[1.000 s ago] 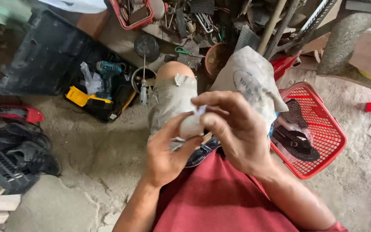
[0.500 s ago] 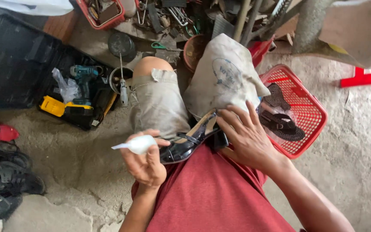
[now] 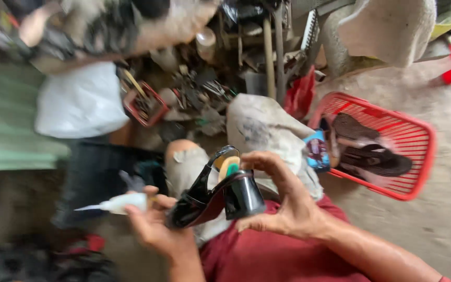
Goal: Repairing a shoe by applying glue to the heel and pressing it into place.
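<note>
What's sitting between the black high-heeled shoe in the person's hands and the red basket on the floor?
In the head view, the person's cloth-covered knee lies between the black high-heeled shoe and the red basket, with a small blue packet resting against it at the basket's edge.

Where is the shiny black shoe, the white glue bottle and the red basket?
shoe (image 3: 244, 198), head view, on its block heel.
glue bottle (image 3: 123, 202), head view, on its white body.
basket (image 3: 418, 156), head view, on its right rim.
</note>
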